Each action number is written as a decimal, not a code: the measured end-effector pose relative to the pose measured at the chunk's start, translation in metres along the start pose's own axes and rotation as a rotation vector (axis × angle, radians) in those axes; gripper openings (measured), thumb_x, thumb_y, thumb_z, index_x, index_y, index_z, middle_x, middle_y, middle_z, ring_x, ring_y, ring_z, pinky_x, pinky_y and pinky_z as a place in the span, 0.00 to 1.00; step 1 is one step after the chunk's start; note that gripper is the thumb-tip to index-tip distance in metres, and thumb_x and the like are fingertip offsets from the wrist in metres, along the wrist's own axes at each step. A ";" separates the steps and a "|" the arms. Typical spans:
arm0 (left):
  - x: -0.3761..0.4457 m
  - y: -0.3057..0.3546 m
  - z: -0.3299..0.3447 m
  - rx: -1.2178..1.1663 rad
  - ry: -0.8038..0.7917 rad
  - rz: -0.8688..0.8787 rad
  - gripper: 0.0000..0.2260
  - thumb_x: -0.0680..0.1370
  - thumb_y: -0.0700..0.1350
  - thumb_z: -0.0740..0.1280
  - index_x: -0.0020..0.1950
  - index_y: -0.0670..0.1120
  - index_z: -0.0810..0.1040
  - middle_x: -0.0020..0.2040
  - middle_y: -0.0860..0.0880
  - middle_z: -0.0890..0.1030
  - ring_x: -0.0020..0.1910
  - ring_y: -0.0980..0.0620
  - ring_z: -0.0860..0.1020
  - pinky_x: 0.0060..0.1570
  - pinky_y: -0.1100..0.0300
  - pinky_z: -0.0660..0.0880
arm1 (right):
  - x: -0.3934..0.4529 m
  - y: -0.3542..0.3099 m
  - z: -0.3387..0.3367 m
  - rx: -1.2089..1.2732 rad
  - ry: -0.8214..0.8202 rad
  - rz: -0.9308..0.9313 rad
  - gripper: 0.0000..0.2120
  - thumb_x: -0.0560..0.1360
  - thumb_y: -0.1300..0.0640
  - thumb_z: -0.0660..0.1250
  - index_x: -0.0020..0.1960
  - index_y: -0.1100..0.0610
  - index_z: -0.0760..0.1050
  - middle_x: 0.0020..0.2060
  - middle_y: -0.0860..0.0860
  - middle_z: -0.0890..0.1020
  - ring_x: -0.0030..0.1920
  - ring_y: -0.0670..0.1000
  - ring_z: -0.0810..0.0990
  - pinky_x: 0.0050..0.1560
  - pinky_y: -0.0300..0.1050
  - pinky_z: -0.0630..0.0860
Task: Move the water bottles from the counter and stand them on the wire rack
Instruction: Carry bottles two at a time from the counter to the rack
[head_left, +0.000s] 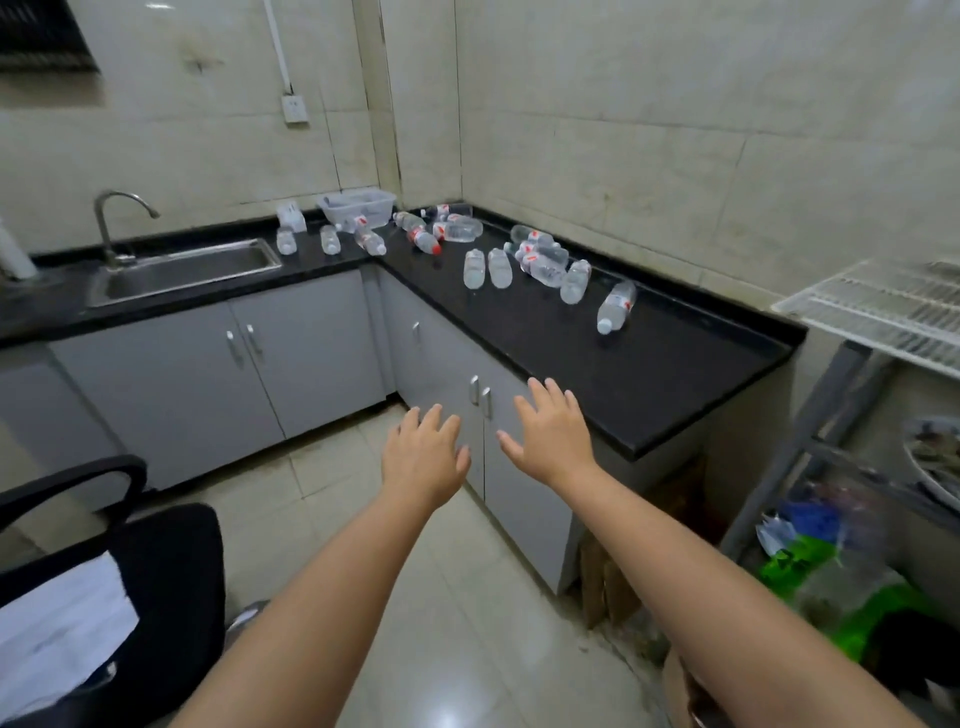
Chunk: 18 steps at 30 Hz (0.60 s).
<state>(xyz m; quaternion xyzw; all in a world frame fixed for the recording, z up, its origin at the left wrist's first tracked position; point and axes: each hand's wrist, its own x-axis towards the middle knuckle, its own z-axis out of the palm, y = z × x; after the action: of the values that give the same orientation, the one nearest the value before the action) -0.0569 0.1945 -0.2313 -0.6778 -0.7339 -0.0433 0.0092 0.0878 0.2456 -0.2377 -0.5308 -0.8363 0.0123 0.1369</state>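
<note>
You reached both arms toward the black counter (649, 384), left hand (423, 457) and right hand (550, 436) spread open and empty, short of its edge. The water bottles (524, 260) lay scattered across the counter's far corner; the wire rack (878, 312) stood just beside it at right.

Both forearms are bare right up to the frame's lower edge, with no sleeve showing. The left hand (423, 457) and right hand (550, 434) wear nothing: no gloves, rings, watch or bands.
</note>
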 end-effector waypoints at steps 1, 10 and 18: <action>0.024 -0.002 0.002 -0.015 -0.003 -0.005 0.21 0.80 0.52 0.54 0.72 0.47 0.61 0.75 0.47 0.60 0.74 0.44 0.56 0.70 0.52 0.59 | 0.020 0.007 0.005 0.015 -0.005 0.006 0.26 0.77 0.48 0.59 0.69 0.62 0.63 0.73 0.60 0.60 0.74 0.60 0.55 0.73 0.55 0.51; 0.202 -0.017 0.013 -0.073 -0.056 -0.009 0.21 0.80 0.53 0.54 0.72 0.47 0.62 0.74 0.46 0.62 0.74 0.44 0.58 0.71 0.52 0.59 | 0.175 0.089 0.035 0.032 -0.027 0.153 0.25 0.77 0.48 0.59 0.69 0.61 0.65 0.73 0.59 0.61 0.74 0.58 0.55 0.73 0.55 0.52; 0.355 -0.035 0.060 -0.121 -0.142 0.090 0.24 0.79 0.56 0.55 0.72 0.47 0.62 0.74 0.46 0.62 0.73 0.45 0.58 0.71 0.52 0.59 | 0.290 0.114 0.098 0.035 -0.106 0.289 0.27 0.77 0.46 0.58 0.71 0.58 0.61 0.74 0.57 0.58 0.75 0.56 0.52 0.75 0.52 0.49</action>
<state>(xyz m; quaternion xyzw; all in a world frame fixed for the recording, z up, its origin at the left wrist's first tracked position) -0.1181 0.5492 -0.2669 -0.7109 -0.6974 -0.0391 -0.0818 0.0495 0.5661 -0.2888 -0.6416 -0.7570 0.0746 0.0985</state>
